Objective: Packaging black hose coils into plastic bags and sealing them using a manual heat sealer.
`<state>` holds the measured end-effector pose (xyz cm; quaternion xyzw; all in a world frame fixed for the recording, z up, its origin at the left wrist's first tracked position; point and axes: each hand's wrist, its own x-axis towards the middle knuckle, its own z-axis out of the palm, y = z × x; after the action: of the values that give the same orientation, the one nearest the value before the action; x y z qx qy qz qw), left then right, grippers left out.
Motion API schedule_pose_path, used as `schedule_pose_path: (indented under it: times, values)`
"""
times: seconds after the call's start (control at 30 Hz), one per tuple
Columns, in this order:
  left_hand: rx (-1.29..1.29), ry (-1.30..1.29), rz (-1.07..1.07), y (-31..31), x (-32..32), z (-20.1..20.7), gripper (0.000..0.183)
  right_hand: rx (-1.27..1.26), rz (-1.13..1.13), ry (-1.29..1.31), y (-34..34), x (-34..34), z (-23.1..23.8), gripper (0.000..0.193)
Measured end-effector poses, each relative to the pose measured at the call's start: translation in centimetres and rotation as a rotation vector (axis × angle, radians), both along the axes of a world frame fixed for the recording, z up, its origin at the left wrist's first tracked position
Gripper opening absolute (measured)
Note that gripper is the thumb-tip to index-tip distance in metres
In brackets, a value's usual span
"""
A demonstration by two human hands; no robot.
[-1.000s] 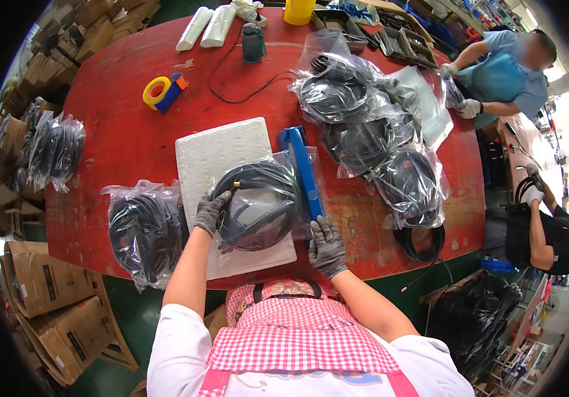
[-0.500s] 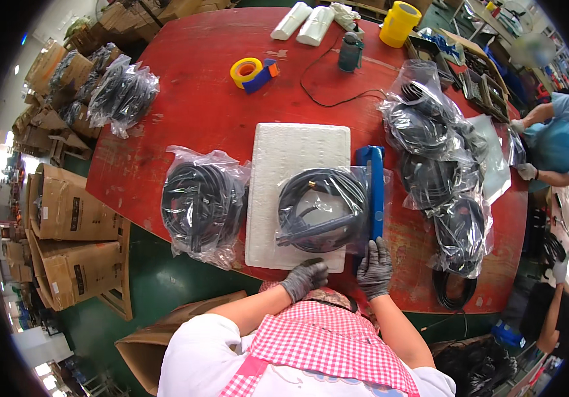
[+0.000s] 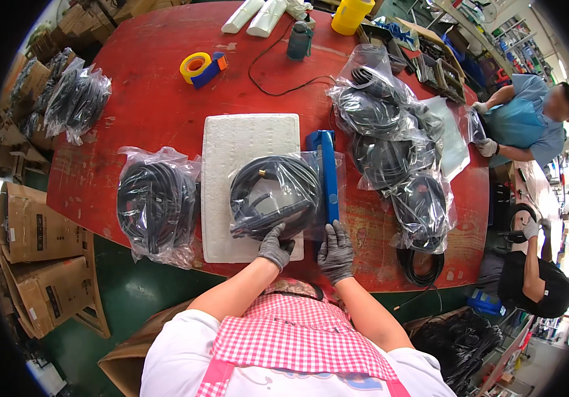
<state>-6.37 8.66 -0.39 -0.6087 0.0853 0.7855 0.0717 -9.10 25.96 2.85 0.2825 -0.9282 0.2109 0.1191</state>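
Note:
A coil of black cable (image 3: pixel 240 192) in a clear plastic bag lies on a white foam board (image 3: pixel 251 135). A gold-coloured tip and a dark handle show inside the bag. My left hand (image 3: pixel 276 247), in a dark grey glove, is closed at the coil's near edge, its fingertips on the bag. To the right stands a long blue bar-shaped device (image 3: pixel 328 175), with the bag's right end reaching it. My right hand (image 3: pixel 336 253), gloved alike, rests with stretched fingers on the bar's near end. What lies under its fingers is hidden.
Left of the board are bagged cables (image 3: pixel 155 205); more bagged cables (image 3: pixel 380 159) lie to the right. A tape dispenser (image 3: pixel 203 69), a dark bottle (image 3: pixel 299 41) and a thin black cord stand farther back on the red table (image 3: pixel 145 86). A co-worker (image 3: pixel 522 119) handles a bag at the right.
My left hand has moved forward from the board's near edge onto the bagged coil. My right hand stays at the blue bar's near end. The whole view has shifted to the right.

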Motion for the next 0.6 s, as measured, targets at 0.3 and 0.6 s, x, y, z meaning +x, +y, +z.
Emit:
schedule_pose_path:
  times: [0.3, 0.6]
  values:
    - [-0.055, 0.047, -0.013, 0.2, -0.4, -1.1, 0.008, -0.138, -0.036, -0.383, 0.7, -0.4, 3.8, 0.045]
    - [-0.629, 0.063, 0.219, -4.0, -2.3, -0.9, 0.014, -0.539, -0.036, -0.72, 0.0, -6.3, 21.5, 0.025]
